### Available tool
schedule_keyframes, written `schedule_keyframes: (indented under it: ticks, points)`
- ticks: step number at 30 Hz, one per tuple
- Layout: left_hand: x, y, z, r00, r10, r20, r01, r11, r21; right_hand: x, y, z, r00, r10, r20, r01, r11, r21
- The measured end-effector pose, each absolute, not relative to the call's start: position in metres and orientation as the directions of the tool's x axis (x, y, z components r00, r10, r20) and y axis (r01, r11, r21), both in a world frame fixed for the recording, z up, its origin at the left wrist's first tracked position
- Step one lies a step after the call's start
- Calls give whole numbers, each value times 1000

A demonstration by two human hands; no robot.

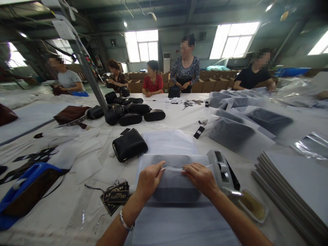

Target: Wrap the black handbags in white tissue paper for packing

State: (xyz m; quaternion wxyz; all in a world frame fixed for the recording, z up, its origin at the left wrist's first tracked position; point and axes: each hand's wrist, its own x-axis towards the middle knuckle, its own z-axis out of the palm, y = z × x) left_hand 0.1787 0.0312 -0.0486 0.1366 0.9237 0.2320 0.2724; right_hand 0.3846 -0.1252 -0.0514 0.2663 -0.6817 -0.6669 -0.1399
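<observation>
Directly before me a dark bag, its kind blurred by the cover, lies under a translucent white wrapping sheet (176,182). My left hand (151,177) pinches the sheet's folded edge between thumb and fingers. On the other side of the fold, my right hand (198,176) grips the same edge with its fingertips. Both hands rest over the wrapped bag, a short gap between them. Beneath it is a stack of white sheets (171,140). A grey tape dispenser (221,169) stands just right of my right hand. Ahead on the left lies a black bag (130,144).
Black hang tags (116,196) and a blue tape dispenser (28,191) lie left. A pile of black bags (135,109) sits beyond, near a slanted metal post (89,75). Wrapped bags (235,130) and stacked grey boards (294,191) are right. Several people are across the table.
</observation>
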Motion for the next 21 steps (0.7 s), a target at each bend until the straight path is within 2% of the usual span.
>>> schedule_keyframes:
  ticks: [6, 10, 13, 16, 21]
  points:
    - [182, 34, -44, 738, 497, 456, 366, -863, 348, 385, -123, -51, 143, 843, 519, 978, -40, -205]
    - [184, 28, -42, 690, 403, 601, 369, -910, 187, 384, -122, -53, 193, 846, 497, 975, -108, -194]
    - [187, 11, -50, 705, 266, 657, 274, -957, 93, 382, -118, -56, 206, 840, 502, 975, -132, -178]
    - [193, -6, -64, 802, 183, 569, 166, -983, 82, 383, -114, -56, 201, 815, 543, 978, -141, -151]
    - [200, -14, -70, 884, 280, 374, 256, -960, 112, 405, -139, -49, 310, 671, 673, 946, -289, -147]
